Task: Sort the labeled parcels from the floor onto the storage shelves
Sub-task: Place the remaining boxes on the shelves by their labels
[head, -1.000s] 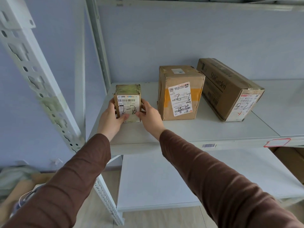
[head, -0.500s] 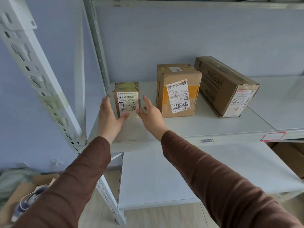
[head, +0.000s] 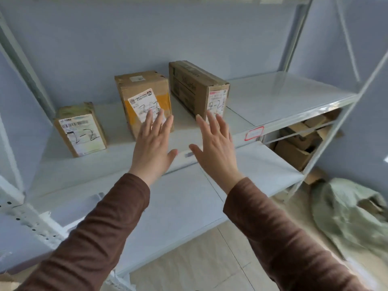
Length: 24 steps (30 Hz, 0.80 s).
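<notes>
Brown cardboard small parcel [head: 80,131] marked 2-2 stands upright at the left end of the upper shelf [head: 283,97], well left of both hands, untouched. Left hand [head: 154,143] and right hand [head: 214,147] hover palms-down before the shelf edge, fingers spread straight, holding nothing. Middle parcel [head: 144,99] sits just behind the left fingertips; long parcel [head: 197,87] behind the right. Green sack [head: 352,215] on floor, right.
</notes>
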### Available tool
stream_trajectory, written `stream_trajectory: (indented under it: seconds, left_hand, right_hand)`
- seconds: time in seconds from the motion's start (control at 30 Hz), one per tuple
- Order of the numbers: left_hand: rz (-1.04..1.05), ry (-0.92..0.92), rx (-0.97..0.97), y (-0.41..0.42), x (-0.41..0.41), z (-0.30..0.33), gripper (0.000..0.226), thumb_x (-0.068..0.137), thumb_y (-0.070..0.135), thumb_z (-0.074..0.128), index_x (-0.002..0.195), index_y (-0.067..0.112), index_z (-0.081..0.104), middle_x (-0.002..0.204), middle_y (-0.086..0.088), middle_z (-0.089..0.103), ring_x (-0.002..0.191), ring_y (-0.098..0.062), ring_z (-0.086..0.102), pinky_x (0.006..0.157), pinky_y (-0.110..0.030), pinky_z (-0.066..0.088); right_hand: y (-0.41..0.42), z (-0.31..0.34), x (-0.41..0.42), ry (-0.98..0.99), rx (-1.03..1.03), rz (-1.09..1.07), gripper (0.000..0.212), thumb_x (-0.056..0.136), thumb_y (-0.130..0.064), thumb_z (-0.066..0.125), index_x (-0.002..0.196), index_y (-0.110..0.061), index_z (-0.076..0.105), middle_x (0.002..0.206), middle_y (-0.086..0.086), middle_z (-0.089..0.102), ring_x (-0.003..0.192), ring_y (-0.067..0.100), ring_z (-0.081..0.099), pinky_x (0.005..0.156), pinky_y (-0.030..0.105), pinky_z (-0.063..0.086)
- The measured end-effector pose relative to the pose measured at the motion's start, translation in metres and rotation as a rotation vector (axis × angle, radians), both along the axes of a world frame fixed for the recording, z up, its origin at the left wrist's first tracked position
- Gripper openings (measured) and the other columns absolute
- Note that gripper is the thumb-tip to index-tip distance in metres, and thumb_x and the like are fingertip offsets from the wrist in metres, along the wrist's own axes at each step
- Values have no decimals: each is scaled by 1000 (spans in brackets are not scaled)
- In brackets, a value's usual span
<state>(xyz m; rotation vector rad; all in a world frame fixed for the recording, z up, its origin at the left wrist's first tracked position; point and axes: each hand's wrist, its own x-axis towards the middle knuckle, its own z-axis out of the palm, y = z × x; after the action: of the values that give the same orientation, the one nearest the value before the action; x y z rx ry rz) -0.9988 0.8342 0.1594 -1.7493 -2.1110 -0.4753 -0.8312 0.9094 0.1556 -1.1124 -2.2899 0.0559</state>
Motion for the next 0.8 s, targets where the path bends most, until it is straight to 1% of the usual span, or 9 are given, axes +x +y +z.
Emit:
stream_trajectory:
  seconds: [0.13,0.33,0.5,0.57,0.7,0.8]
  left_hand:
    - [-163,24,-88,42,97,-2,96,94,51,63,164,17,6,172,-11,-5,158,-33,-8,128,-47,5]
    - [-451,43,-138,69,288,-7,99,94,55,61,164,19,1,171,-11,-8,157,-32,-12,126,-47,-1]
    - [-713,18,-178,53,466,-13,100,93,54,63,164,21,1,171,-7,-9,157,-31,-13,128,-46,1]
    - [-811,37,-190,40,535,-16,101,93,55,62,163,21,-2,171,-7,-11,157,-31,-14,128,-47,0]
    - [-1012,42,-257,11,664,-20,99,97,54,55,162,24,-13,169,-5,-24,155,-29,-24,127,-49,-5]
    - [-1150,26,-292,-10,750,-23,100,97,53,56,161,27,-16,168,0,-28,154,-26,-27,124,-46,-11]
  right_hand:
    - [5,-7,104,-58,4,-209,84,96,-47,64,163,-25,19,173,7,9,160,33,2,129,55,8]
    - [-26,-13,298,-123,-28,-563,88,93,-51,65,163,-25,20,173,7,7,159,35,1,127,59,8]
    - [-87,-15,465,-169,-80,-819,86,95,-50,64,163,-25,18,173,6,5,159,34,-4,127,61,6]
    - [-116,-16,528,-178,-99,-918,87,95,-50,64,163,-25,16,173,6,3,159,34,-4,126,61,5]
    - [-175,-19,641,-150,-140,-1127,90,93,-51,65,164,-25,16,173,6,3,159,34,-5,126,61,0]
    - [-217,-22,710,-129,-185,-1284,90,93,-53,64,163,-28,14,173,5,2,158,32,-7,127,60,-2]
